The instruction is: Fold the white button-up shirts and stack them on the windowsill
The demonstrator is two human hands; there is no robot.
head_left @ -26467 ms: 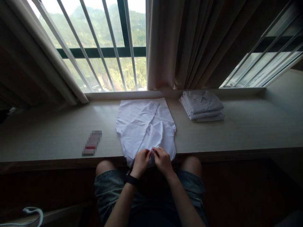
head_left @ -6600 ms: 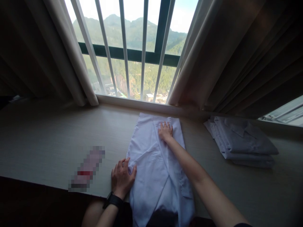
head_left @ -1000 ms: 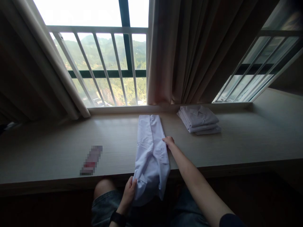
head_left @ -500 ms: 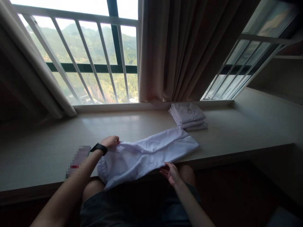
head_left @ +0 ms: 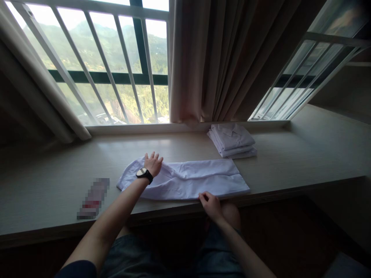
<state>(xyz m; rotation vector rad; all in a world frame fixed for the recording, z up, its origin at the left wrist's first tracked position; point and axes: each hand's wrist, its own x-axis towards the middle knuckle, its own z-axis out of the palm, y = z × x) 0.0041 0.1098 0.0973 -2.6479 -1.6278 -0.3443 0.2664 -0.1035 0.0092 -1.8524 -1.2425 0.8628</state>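
A white shirt (head_left: 191, 179), folded into a long narrow strip, lies sideways along the front of the pale wooden sill (head_left: 290, 162). My left hand (head_left: 153, 163), with a black watch on its wrist, rests flat with fingers spread on the strip's left part. My right hand (head_left: 211, 203) is at the strip's near edge, by the sill's front rim, with the fingers curled against the cloth. Whether they pinch it cannot be told.
A stack of folded white shirts (head_left: 232, 140) sits at the back right near the window frame. A small blurred pack (head_left: 93, 198) lies on the sill to the left. Curtains (head_left: 220, 58) hang behind, with window bars (head_left: 104, 65) beyond. My knees are under the sill.
The strip of shirt swung from pointing at the window to lying sideways, now flat on the sill. My left hand moved onto its left part; my right hand came to its near edge.
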